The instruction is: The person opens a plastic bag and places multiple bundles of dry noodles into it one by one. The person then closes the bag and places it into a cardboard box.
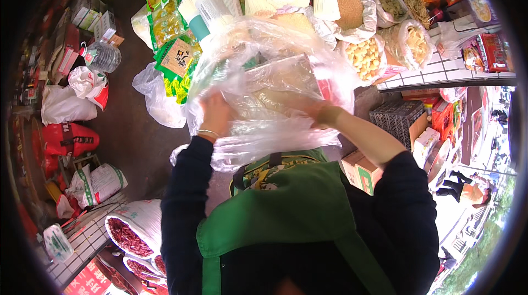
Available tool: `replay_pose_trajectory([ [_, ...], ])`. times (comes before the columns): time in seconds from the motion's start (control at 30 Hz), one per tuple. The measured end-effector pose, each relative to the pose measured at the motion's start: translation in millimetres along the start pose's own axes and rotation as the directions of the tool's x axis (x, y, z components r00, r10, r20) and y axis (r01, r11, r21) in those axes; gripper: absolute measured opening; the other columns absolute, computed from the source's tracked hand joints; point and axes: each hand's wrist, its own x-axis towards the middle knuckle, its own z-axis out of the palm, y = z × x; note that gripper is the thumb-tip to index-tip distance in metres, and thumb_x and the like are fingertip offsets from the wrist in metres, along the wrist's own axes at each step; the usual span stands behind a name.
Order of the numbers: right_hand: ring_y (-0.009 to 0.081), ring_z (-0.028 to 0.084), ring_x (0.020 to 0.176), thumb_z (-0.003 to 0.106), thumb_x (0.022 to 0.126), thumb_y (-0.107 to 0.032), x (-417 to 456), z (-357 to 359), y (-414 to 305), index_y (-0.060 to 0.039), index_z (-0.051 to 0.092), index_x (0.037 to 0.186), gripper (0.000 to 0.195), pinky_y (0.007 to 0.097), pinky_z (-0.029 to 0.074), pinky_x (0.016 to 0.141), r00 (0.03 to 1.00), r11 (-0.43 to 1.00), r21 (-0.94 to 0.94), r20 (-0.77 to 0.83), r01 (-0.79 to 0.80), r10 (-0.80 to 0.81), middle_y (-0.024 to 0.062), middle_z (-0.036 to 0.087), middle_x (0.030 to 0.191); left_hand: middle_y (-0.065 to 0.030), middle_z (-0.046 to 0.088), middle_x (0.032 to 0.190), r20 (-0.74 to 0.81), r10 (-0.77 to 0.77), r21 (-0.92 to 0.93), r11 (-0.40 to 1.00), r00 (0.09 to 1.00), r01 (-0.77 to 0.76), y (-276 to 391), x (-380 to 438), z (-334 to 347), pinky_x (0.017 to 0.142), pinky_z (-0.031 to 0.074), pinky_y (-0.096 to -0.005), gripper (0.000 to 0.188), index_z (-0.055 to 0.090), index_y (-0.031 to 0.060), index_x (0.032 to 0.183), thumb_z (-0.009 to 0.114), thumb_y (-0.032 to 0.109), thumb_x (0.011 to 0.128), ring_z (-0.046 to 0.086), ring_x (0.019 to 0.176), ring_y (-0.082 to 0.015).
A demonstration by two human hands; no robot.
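A large clear plastic bag lies spread and crumpled before me, and glare whitens much of it. Through its film a flat, brownish rectangular thing shows, its kind unclear. On the left side of the bag is my left hand, with a bracelet at the wrist; its fingers are blurred against the plastic. My right hand reaches across the bag's right side, its fingers blurred and partly lost in the film. Whether either hand grips the plastic cannot be made out. Below the bag hangs my green apron.
Bundles of dried noodles and green-yellow packets lie beyond the bag. Open sacks of pale dried pieces and brown grain stand right of them. A black crate is at right, a sack of dried red chillies at lower left.
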Motion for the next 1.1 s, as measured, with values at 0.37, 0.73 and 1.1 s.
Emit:
replay_pose_trajectory([
  [0.37, 0.0374, 0.06, 0.107, 0.069, 0.081, -0.022, -22.8, 0.5, 11.7, -0.0158, 0.056, 0.126, 0.047, 0.0459, 0.051, 0.088, 0.999, 0.997, 0.057, 0.021, 0.046, -0.047, 0.015, 0.055, 0.124, -0.0152, 0.064, 0.086, -0.394, 0.201, -0.256, 0.913, 0.897, -0.317, -1.5, 1.7, -36.5, 0.082, 0.048, -0.0477, 0.012, 0.067, 0.0054, 0.086, 0.062, 0.011, 0.077, 0.06, 0.089, -0.0366],
  [0.73, 0.0372, 0.045, 0.129, 0.067, 0.078, -0.019, 112.2, 21.1, 15.7, -0.0037, 0.029, 0.148, 0.082, 0.0359, 0.036, 0.109, 0.715, 0.891, 0.415, -0.678, 0.182, 0.171, 0.0268, 0.043, 0.141, -0.0181, 0.069, 0.101, 0.205, 0.251, -0.321, 0.93, 0.946, -0.178, 60.5, -29.4, 32.9, 0.099, 0.038, -0.0502, 0.04, 0.059, 0.0075, 0.12, 0.058, 0.034, 0.091, 0.064, 0.103, -0.0335],
  [1.1, 0.031, 0.053, 0.121, 0.064, 0.087, -0.02, 88.6, 43.4, 64.1, -0.0043, 0.035, 0.145, 0.067, 0.0403, 0.046, 0.096, 0.788, 0.722, 0.653, -0.56, 0.229, 0.257, 0.0184, 0.051, 0.137, -0.0161, 0.064, 0.1, 0.014, 0.186, -0.081, 0.98, 0.982, -0.184, 4.7, -60.4, -56.1, 0.082, 0.048, -0.0446, 0.045, 0.06, 0.0105, 0.124, 0.069, 0.025, 0.082, 0.06, 0.098, -0.034],
])
